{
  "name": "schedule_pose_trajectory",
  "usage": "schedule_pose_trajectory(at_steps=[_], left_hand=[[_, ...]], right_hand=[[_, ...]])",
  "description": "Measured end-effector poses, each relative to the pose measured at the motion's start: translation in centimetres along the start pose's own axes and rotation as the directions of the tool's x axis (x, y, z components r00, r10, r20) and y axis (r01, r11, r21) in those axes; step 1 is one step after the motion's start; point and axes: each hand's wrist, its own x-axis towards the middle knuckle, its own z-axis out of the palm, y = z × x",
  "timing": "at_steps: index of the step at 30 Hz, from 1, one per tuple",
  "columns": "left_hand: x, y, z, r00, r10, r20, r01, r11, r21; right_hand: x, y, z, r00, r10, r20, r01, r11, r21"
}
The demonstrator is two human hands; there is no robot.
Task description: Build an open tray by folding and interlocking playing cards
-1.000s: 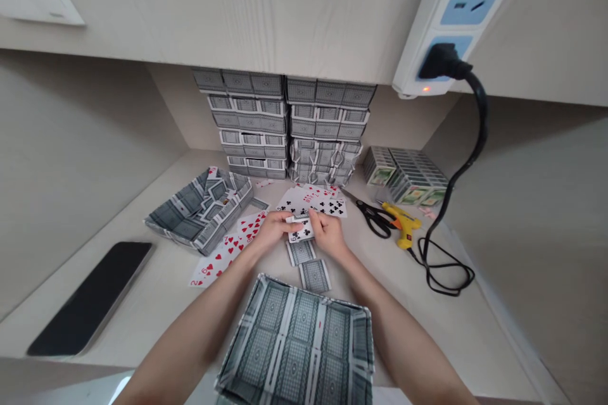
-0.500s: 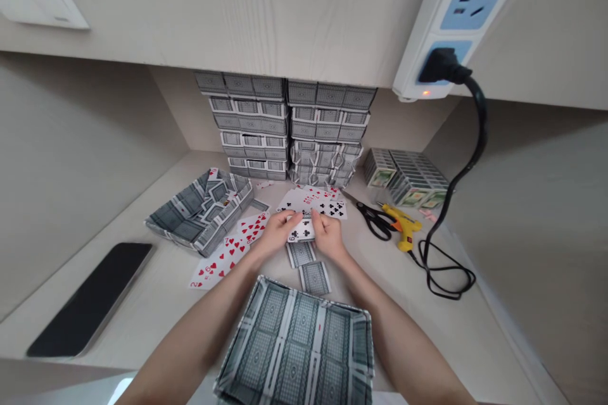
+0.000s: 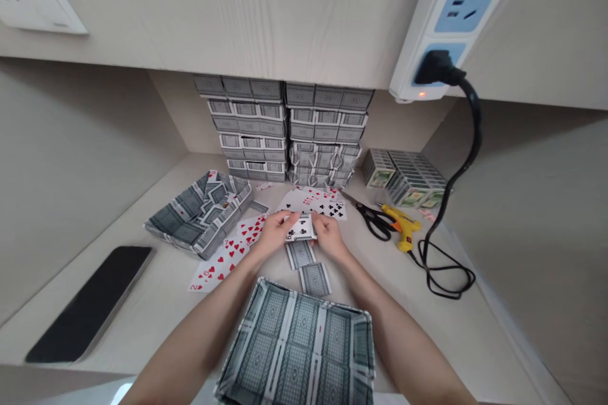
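Between my two hands is a playing card point(image 3: 300, 228) with black clubs, its edge bent over. My left hand point(image 3: 277, 232) pinches the card's left side, and my right hand point(image 3: 327, 233) grips the right side. Just below them, grey-backed cards point(image 3: 313, 279) lie on the table. Face-up club cards point(image 3: 327, 207) spread out behind my hands, and red heart cards point(image 3: 223, 264) fan out to the left. Nearest me stands a box made of playing cards point(image 3: 297, 342), between my forearms.
A card-built tray point(image 3: 173, 215) holding folded cards sits left, by a black phone point(image 3: 90, 304). Right are scissors point(image 3: 375, 220), a yellow glue gun point(image 3: 403, 226) and its looped cord. Stacked card boxes point(image 3: 327, 126) and packed decks point(image 3: 413, 174) stand behind. A power strip point(image 3: 456, 25) hangs above.
The clubs card has turned slightly between my fingers, and a folded strip now shows along its far and right edges. My hands have hardly moved; the view shifted a little.
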Motion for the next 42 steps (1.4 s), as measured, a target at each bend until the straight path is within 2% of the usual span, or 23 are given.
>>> schedule_pose_trajectory(at_steps=[4, 9, 14, 16, 19, 21, 23, 26, 28, 33, 35, 40, 42], left_hand=[[0.0, 0.0, 0.0, 0.999, 0.034, -0.003, -0.034, 0.999, 0.031], [-0.1, -0.3, 0.1, 0.998, 0.057, -0.040, -0.053, 0.993, 0.108], [0.1, -0.4, -0.2, 0.997, 0.059, -0.057, -0.051, 0.991, 0.120], [0.2, -0.3, -0.3, 0.997, 0.038, -0.068, -0.034, 0.997, 0.069], [0.2, 0.1, -0.3, 0.999, -0.034, -0.017, 0.032, 0.992, -0.124], [0.1, 0.3, -0.2, 0.998, -0.052, 0.039, 0.059, 0.973, -0.222], [0.1, 0.4, -0.2, 0.999, -0.043, 0.026, 0.048, 0.971, -0.234], [0.1, 0.3, -0.4, 0.997, -0.017, -0.076, 0.003, 0.985, -0.175], [0.2, 0.1, -0.7, 0.995, -0.004, -0.102, -0.010, 0.989, -0.145], [0.4, -0.4, -0.7, 0.999, -0.003, -0.036, 0.000, 0.997, -0.082], [0.3, -0.6, -0.4, 0.999, 0.022, -0.042, -0.024, 0.999, -0.038], [-0.2, -0.8, 0.3, 0.995, 0.071, -0.064, -0.061, 0.987, 0.147], [-0.5, -0.7, 0.6, 0.987, 0.126, -0.102, -0.097, 0.963, 0.252]], right_hand=[[-0.3, 0.3, 0.3, 0.998, -0.048, -0.047, 0.043, 0.994, -0.105], [0.0, 0.3, 0.1, 0.998, 0.060, -0.028, -0.057, 0.992, 0.111], [0.5, 0.2, -0.2, 1.000, -0.028, 0.001, 0.027, 0.987, 0.159], [0.6, 0.2, -0.2, 0.999, -0.033, -0.008, 0.034, 0.984, 0.174], [0.7, 0.3, -0.2, 1.000, 0.016, -0.017, -0.011, 0.963, 0.269], [0.7, 0.3, -0.2, 0.999, 0.050, 0.018, -0.053, 0.935, 0.351], [0.6, 0.3, -0.2, 0.994, 0.068, 0.084, -0.097, 0.910, 0.404], [0.5, 0.3, -0.2, 0.978, 0.071, 0.197, -0.145, 0.908, 0.392], [0.4, 0.3, -0.1, 0.971, 0.057, 0.234, -0.140, 0.925, 0.354], [0.5, 0.0, 0.1, 0.987, 0.042, 0.154, -0.089, 0.945, 0.314], [0.6, -0.2, 0.1, 0.989, 0.050, 0.140, -0.092, 0.944, 0.317], [0.6, -0.4, 0.0, 0.980, 0.088, 0.178, -0.150, 0.917, 0.370], [0.6, -0.3, 0.2, 0.973, 0.104, 0.208, -0.183, 0.894, 0.408]])
